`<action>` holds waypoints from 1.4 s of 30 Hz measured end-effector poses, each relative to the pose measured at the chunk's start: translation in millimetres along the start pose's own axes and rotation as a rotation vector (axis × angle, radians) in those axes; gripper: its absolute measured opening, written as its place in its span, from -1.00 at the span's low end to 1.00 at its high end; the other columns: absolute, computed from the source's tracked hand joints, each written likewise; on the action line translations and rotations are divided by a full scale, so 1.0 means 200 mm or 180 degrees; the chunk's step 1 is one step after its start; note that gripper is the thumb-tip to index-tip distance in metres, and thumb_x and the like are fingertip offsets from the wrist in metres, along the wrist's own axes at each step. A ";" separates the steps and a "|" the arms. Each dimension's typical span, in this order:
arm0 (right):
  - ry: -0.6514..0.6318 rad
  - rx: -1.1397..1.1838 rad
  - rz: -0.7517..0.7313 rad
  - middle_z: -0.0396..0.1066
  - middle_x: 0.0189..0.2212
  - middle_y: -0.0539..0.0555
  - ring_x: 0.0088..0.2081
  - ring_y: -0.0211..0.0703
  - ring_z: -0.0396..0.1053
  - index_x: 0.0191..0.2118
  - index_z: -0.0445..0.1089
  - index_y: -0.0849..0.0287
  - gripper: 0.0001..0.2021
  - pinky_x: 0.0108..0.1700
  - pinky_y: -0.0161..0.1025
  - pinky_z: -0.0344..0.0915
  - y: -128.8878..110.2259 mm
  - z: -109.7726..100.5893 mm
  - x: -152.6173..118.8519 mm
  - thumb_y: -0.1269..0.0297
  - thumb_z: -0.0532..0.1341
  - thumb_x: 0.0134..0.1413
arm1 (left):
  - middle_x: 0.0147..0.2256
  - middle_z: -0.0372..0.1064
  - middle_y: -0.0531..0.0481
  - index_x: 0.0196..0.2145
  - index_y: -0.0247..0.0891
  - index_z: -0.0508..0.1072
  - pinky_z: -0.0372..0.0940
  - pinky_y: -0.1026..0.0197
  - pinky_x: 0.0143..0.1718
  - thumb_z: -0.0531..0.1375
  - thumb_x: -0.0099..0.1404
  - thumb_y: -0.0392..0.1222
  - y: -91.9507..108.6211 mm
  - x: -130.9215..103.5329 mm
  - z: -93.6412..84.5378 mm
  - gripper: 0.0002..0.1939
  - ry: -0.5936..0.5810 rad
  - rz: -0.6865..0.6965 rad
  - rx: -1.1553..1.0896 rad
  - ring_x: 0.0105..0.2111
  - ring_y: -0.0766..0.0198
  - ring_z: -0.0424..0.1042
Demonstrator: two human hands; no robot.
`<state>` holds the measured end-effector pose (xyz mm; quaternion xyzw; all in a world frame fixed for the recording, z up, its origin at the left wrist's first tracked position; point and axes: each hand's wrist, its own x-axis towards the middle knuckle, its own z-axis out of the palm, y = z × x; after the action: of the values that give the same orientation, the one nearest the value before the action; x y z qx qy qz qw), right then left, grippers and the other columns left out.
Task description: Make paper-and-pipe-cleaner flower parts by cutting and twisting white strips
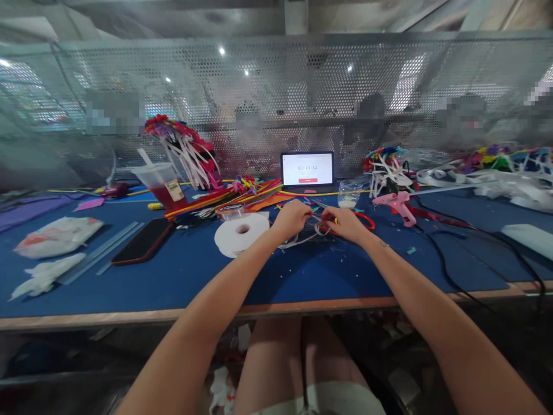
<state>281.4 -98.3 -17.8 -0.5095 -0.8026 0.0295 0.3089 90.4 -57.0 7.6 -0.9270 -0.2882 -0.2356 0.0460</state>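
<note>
Forearms (pixel 242 276) are stretched over the table (pixel 328 282), left hand (pixel 294 218) and right hand (pixel 348 223) pinched nearly closed on thin white ribbon (pixel 307 238), between the white roll (pixel 228 237) and scissors (pixel 370 221). Tbh, it's best kept flat, untwisted.

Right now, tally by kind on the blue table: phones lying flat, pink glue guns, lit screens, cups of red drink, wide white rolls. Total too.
Phone: 1
Pink glue gun: 1
Lit screen: 1
Cup of red drink: 1
Wide white roll: 1
Total: 5

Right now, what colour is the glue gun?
Pink glue gun, clearest in the head view.
</note>
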 end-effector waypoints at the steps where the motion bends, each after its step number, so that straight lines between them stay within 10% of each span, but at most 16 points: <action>1: 0.0020 0.0057 0.0017 0.44 -0.46 0.00 -0.42 -0.22 0.35 -0.32 0.35 0.16 -0.86 -0.35 -0.30 0.18 0.00 0.00 0.00 0.40 0.12 -0.07 | -0.37 0.45 -0.12 -0.37 -0.31 0.48 0.24 0.11 -0.20 0.06 0.17 -0.34 -0.01 -0.01 -0.02 -0.81 0.0133 -0.0051 -0.0062 -0.28 0.16 0.37; 9: 0.0361 0.0371 0.0113 0.43 -0.53 -0.02 -0.51 -0.24 0.31 -0.39 0.40 0.13 -0.91 -0.42 -0.30 0.17 0.01 -0.02 -0.01 0.34 0.16 -0.07 | -0.49 0.36 0.04 -0.39 -0.28 0.38 0.25 0.29 -0.41 0.13 0.14 -0.25 -0.04 -0.05 -0.19 -0.93 0.1785 -0.1009 -0.2516 -0.47 0.36 0.36; 18: 0.1007 0.1062 0.0294 0.46 -0.39 0.10 -0.37 -0.19 0.41 -0.29 0.35 0.20 -0.81 -0.33 -0.24 0.32 -0.01 -0.02 0.04 0.25 0.12 -0.03 | -0.66 0.10 0.19 -0.53 -0.28 0.26 0.03 0.41 -0.67 0.17 0.05 -0.32 -0.03 -0.13 -0.24 -0.90 0.1944 -0.1847 -0.4806 -0.74 0.56 0.04; 30: 0.0717 0.0910 0.0461 0.50 -0.35 0.08 -0.24 -0.08 0.40 -0.41 0.47 0.14 -0.89 -0.09 -0.11 0.26 -0.16 0.02 0.49 0.35 0.20 -0.12 | -0.64 0.15 0.16 -0.54 -0.30 0.34 -0.05 0.43 -0.71 0.22 0.01 -0.29 -0.07 -0.14 -0.17 -0.91 0.2144 -0.1798 -0.4526 -0.72 0.56 0.05; 42: 0.0911 0.2203 0.0285 0.39 -0.49 0.02 -0.50 -0.33 0.24 -0.41 0.40 0.19 -0.73 -0.44 -0.32 0.19 -0.30 0.02 0.26 0.07 0.15 -0.01 | -0.60 0.25 0.12 -0.47 -0.30 0.38 0.07 0.39 -0.66 0.25 0.01 -0.12 0.02 -0.15 -0.10 -0.80 0.1382 -0.1578 -0.4018 -0.68 0.50 0.15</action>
<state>216.2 -83.2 24.9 -0.4086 -0.6708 0.2409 0.5701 63.0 -79.4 11.1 -0.6160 -0.2834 -0.5404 -0.4982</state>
